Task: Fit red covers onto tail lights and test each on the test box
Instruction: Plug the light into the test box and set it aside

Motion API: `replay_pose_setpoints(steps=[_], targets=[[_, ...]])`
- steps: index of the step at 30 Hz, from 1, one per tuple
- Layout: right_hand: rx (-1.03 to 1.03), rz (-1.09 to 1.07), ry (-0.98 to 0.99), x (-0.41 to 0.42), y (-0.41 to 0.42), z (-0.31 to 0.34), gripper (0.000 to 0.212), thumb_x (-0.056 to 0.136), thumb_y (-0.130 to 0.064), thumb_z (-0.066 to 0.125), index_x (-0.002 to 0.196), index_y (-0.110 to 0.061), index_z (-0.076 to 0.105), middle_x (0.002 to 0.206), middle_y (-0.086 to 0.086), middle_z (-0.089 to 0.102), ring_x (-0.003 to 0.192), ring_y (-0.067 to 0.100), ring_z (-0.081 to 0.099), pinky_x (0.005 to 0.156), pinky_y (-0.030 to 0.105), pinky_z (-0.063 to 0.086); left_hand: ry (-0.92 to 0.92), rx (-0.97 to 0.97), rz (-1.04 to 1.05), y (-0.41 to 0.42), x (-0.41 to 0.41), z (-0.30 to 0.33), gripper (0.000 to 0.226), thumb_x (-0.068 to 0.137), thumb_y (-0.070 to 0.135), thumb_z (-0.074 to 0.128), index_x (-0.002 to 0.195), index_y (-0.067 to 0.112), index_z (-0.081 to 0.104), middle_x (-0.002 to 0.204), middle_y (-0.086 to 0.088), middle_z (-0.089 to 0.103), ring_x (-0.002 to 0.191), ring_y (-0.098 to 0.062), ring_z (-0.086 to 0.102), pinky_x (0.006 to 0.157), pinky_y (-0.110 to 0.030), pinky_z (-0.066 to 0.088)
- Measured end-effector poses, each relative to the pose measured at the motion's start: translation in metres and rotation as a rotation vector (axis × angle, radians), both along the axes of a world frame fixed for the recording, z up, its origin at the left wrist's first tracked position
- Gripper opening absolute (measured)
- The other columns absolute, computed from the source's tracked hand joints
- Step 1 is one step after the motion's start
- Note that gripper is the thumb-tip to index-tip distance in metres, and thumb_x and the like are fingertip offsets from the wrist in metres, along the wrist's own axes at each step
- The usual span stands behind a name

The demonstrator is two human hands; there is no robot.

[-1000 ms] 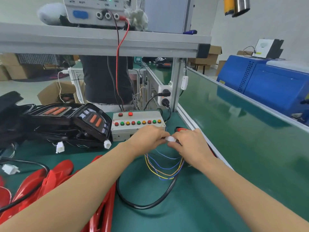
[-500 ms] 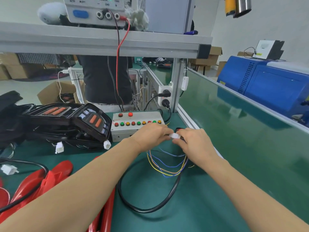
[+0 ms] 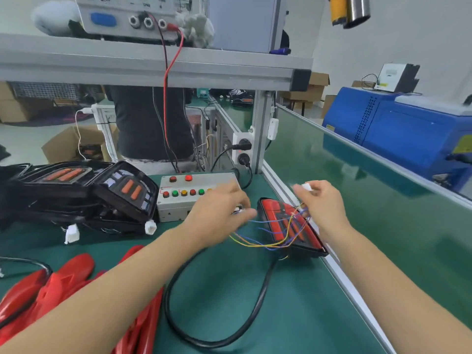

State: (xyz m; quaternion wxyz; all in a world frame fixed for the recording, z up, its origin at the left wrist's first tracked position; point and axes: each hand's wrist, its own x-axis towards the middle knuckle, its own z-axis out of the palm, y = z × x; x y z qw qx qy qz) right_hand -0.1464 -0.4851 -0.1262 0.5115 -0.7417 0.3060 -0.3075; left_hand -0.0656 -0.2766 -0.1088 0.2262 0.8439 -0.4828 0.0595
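Right hand [image 3: 322, 205] pinching white connector [image 3: 306, 186], raised above tail light [image 3: 288, 227] at bench [image 3: 293, 315] right edge | left hand [image 3: 217, 213] blurred, grip unclear, fronting test box [image 3: 189, 198] | red covers [image 3: 63, 284] near-left corner

test box [image 3: 178, 204] grey, red/green/amber buttons | covers [image 3: 63, 282] red | mat [image 3: 293, 302] green | connector [image 3: 306, 186] white

My green bench [image 3: 293, 315] sits under a grey metal shelf [image 3: 153, 65]; white walls [image 3: 421, 34] (cardboard boxes [image 3: 313, 92] stacked below) rise beyond a blue machine [image 3: 408, 134].
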Motion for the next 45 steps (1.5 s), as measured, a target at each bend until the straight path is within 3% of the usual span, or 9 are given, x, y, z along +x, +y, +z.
replay_pose_setpoints(steps=[3,9,15,22,28,31,35,40,45], targets=[[0.238,0.035,-0.041,0.001,-0.003,0.001,0.038,0.086,-0.029,0.071,0.113,-0.009,0.053,0.098,0.015,0.063,0.064,0.020,0.060,0.071,0.040,0.056,0.080,0.366,-0.138,0.030,-0.044,-0.008,0.075,0.061,0.091,0.035,0.092,0.027,0.059,0.091,0.010,0.060,0.092,-0.014,0.056,0.075,-0.027,0.040],[0.334,0.456,-0.052,0.001,0.038,-0.004,0.035,0.090,-0.003,0.064,0.122,-0.007,0.052,0.083,0.002,0.073,0.070,0.010,0.071,0.062,0.021,0.056,0.106,0.709,-0.134,0.044,-0.085,-0.041,0.025,0.087,0.027,0.050,0.108,0.020,0.060,0.113,-0.009,0.063,0.108,-0.033,0.055,0.090,-0.035,0.044],[-0.154,0.732,0.170,-0.004,0.070,-0.002,0.035,0.097,-0.012,0.055,0.131,-0.022,0.057,0.120,-0.013,0.064,0.103,-0.012,0.058,0.088,0.009,0.044,0.676,0.249,-0.167,0.023,-0.098,-0.029,0.013,0.087,0.024,0.058,0.096,0.017,0.062,0.080,0.000,0.064,0.065,-0.013,0.060,0.062,-0.026,0.050],[0.154,0.467,-0.262,-0.076,0.060,0.002,0.039,0.084,-0.040,0.065,0.122,-0.028,0.060,0.123,-0.013,0.067,0.115,0.002,0.061,0.096,0.023,0.048,1.498,-0.665,-0.133,-0.024,-0.095,-0.001,0.012,0.096,0.001,0.044,0.090,0.008,0.052,0.068,-0.005,0.058,0.044,-0.010,0.049,0.044,-0.019,0.041],[0.240,0.494,0.080,-0.118,0.090,-0.059,0.030,0.082,-0.002,0.071,0.103,-0.023,0.066,0.094,-0.005,0.076,0.093,0.009,0.070,0.078,0.022,0.056,1.606,-0.700,-0.107,-0.044,-0.079,0.014,0.013,0.096,0.000,0.045,0.092,0.005,0.055,0.072,-0.007,0.057,0.046,-0.010,0.050,0.043,-0.017,0.044],[0.271,0.261,0.000,-0.111,0.068,-0.054,0.011,0.093,-0.004,0.058,0.088,-0.010,0.066,0.071,0.002,0.072,0.069,0.007,0.067,0.056,0.024,0.056,1.199,-0.358,-0.023,-0.031,-0.061,0.011,0.024,0.094,0.020,0.054,0.074,0.011,0.062,0.063,-0.002,0.061,0.039,-0.010,0.045,0.039,-0.016,0.035],[0.107,-0.061,-0.101,-0.077,0.021,-0.030,0.015,0.096,-0.012,0.055,0.084,-0.008,0.063,0.065,0.004,0.059,0.051,0.007,0.059,0.048,0.028,0.054,0.889,-0.470,0.326,-0.029,-0.019,0.006,0.032,0.090,0.037,0.057,0.071,0.011,0.059,0.064,-0.002,0.056,0.052,-0.013,0.046,0.059,-0.022,0.038],[-0.355,-0.098,0.516,-0.027,-0.006,-0.039,0.043,0.103,-0.033,0.033,0.069,-0.014,0.051,0.091,0.017,0.062,0.078,0.030,0.053,0.066,0.035,0.039,1.273,-0.290,0.373,-0.059,-0.015,-0.017,0.066,0.085,0.061,0.054,0.132,0.015,0.047,0.133,-0.010,0.048,0.113,-0.029,0.052,0.095,-0.036,0.042],[-0.182,-0.017,0.605,-0.012,-0.007,-0.044,0.045,0.103,-0.039,0.034,0.095,-0.003,0.060,0.103,0.018,0.063,0.093,0.031,0.054,0.076,0.034,0.037,1.443,-0.420,0.356,-0.073,-0.017,-0.036,0.024,0.097,0.026,0.047,0.091,0.009,0.062,0.080,-0.007,0.065,0.062,-0.018,0.056,0.060,-0.027,0.049]])
